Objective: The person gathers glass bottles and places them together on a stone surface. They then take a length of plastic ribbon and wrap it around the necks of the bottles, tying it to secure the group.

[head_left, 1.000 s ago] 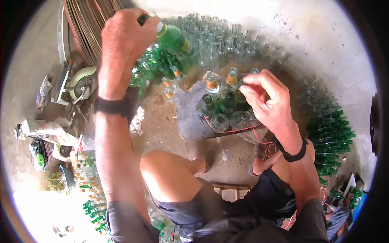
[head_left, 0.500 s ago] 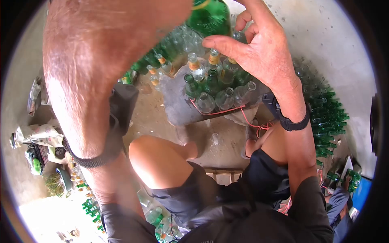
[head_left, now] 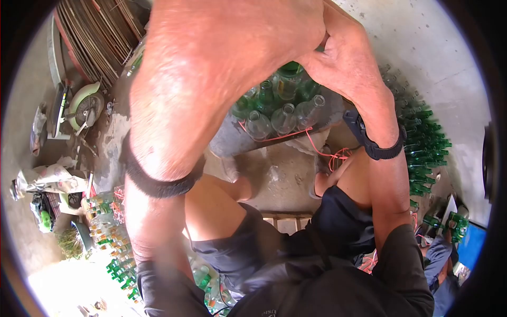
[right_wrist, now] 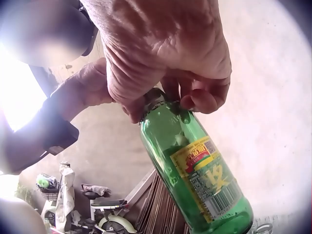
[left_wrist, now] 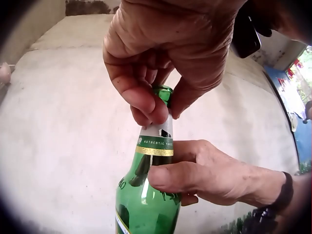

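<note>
A green glass bottle [left_wrist: 146,204] with a green, white and gold neck label is held up between both hands. My left hand [head_left: 232,47] has its thumb and fingers around the bottle's neck, just below the mouth, at the upper edge of the neck label. Lower down, my right hand [left_wrist: 204,170] grips the shoulder, thumb across the front. In the right wrist view the bottle's body shows a yellow label [right_wrist: 204,178] with a barcode. From the head view, the left forearm and hand hide most of this bottle.
Below the hands, several clear and green bottles [head_left: 259,125] stand on a dark board [head_left: 219,141] edged by a red cord [head_left: 280,137]. Green bottles [head_left: 425,150] lie stacked by the right wall. Stacked boards [head_left: 100,42] and a wheel [head_left: 87,108] are at left.
My left hand has brought the green bottle from the upper left across to the right hand. The right hand has left the standing bottles and closed around the bottle's shoulder.
</note>
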Demonstrator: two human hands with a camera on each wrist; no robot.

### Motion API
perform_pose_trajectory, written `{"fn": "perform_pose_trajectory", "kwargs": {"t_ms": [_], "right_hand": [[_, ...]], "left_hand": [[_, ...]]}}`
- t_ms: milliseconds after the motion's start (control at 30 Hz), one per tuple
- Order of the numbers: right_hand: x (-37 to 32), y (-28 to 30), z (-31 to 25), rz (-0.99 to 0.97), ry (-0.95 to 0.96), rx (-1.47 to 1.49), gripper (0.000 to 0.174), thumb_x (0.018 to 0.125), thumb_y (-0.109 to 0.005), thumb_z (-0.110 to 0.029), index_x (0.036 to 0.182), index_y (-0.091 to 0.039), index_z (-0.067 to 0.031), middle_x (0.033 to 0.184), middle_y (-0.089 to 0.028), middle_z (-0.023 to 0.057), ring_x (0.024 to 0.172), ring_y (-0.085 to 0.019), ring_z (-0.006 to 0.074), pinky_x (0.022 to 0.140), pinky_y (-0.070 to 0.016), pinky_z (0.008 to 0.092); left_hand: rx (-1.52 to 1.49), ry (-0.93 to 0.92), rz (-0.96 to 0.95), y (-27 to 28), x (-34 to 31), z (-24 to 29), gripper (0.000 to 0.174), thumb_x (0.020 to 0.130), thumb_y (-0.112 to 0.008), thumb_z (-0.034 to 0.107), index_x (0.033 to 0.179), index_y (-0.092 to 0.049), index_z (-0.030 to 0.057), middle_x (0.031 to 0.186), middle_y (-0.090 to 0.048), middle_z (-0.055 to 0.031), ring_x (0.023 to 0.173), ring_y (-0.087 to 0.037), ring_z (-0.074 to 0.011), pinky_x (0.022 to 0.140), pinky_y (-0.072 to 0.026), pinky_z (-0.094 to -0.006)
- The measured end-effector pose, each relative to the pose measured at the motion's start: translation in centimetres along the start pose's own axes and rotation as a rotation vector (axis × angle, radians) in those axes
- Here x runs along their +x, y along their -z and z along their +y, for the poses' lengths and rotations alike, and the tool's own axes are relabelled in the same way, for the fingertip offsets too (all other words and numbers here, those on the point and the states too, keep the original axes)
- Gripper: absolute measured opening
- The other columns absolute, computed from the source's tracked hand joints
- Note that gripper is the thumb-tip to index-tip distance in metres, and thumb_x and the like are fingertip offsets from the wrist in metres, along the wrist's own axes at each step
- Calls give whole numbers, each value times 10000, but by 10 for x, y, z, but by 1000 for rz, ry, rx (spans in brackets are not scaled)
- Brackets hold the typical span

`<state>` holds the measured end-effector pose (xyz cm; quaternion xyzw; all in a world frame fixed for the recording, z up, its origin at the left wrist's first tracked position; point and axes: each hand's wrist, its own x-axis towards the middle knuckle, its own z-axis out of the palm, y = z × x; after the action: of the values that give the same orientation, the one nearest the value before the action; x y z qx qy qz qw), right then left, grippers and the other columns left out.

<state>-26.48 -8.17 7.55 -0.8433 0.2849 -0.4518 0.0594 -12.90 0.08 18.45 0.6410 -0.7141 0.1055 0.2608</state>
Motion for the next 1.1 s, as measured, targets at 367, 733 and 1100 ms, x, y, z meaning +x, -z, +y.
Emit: {"fn": "perform_pose_trajectory", "kwargs": {"t_ms": [367,733,1100], "right_hand": [[-36,-19,26,3,-56,-38,409,764,-816,-191,1092,-635,-26,952,-680,147,857,-679,405,714,-559,452],[-52,-32,41,-50,-152,-72,384,798,-830,-223,1061,-651,-8,983,-694,153,868,-691,399,727,-564,443],[-66,-41,61,-105,-331,93,386,832,-824,-319,1038,-663,-35,957,-702,158,889,-685,385,769,-550,443]], "left_hand": [[-317,-110,2,-30,-7,-14,221,813,-713,101,779,-674,-114,602,-604,-245,546,-622,-332,616,-530,-448],[-592,-74,-37,-92,-8,-47,354,883,-787,184,1107,-723,-82,738,-710,-235,625,-698,-312,613,-566,-430],[-362,-149,25,-151,-67,-100,381,817,-834,194,1169,-733,89,1125,-722,-117,1044,-667,-320,936,-536,-413]]}}
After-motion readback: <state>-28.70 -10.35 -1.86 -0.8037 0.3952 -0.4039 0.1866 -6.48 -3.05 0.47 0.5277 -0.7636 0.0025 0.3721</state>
